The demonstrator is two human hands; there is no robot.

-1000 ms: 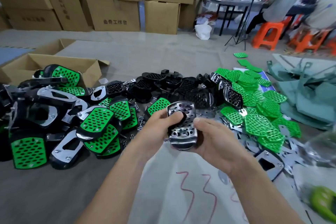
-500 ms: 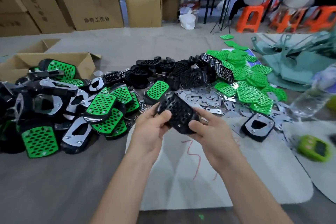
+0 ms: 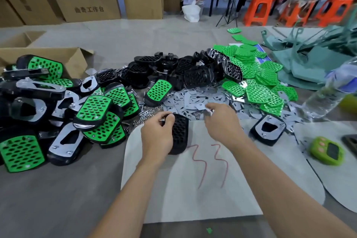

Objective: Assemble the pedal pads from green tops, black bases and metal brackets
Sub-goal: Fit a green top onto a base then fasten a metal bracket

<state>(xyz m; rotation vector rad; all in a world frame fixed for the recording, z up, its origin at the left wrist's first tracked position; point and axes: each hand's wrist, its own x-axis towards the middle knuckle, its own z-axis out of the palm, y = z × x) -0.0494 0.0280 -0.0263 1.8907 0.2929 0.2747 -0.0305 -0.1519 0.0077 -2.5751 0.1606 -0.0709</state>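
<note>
Our left hand (image 3: 157,137) grips 1 black base (image 3: 180,133); our right hand (image 3: 222,121) curls over the metal brackets (image 3: 193,100), and we cannot tell whether it holds any.

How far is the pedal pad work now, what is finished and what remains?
Done: a pile of finished pads, green on black, lies at the left. In hand: the left hand grips one black base showing no green top; the right hand reaches over the metal brackets, and whether it pinches one is unclear. Left: many loose green tops and black bases wait behind.
</note>
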